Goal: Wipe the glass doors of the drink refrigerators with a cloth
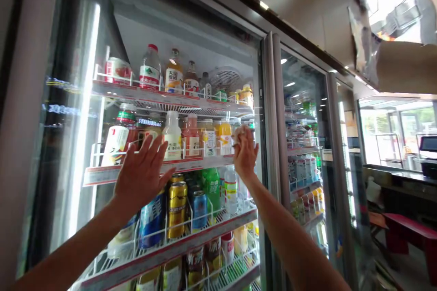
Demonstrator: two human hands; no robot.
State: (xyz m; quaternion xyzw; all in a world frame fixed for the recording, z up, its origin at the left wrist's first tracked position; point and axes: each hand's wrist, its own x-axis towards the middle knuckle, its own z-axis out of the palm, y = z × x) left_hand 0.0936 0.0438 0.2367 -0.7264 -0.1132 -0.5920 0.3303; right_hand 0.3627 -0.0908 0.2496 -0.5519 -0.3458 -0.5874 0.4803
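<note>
My left hand [139, 173] is spread flat, palm forward, at the glass door [205, 27] of a lit drinks fridge, and nothing is in it. Its fingers overlap the second shelf of bottles seen through the glass. Higher and to the right, my right hand [246, 157] presses a crumpled whitish cloth or tissue [239, 132] to the pane, partly hidden by the fingers. Behind the glass stand a white-capped bottle [172, 134], an orange juice bottle [225, 136] and, lower down, a gold can [177, 209].
A grey door frame [273, 145] divides this door from a second glass door [302, 100] on the right, with stocked shelves behind it. Further right are a red bench-like piece [409, 225] and a dark counter [392, 173]. Torn cardboard [406, 66] juts out at the upper right.
</note>
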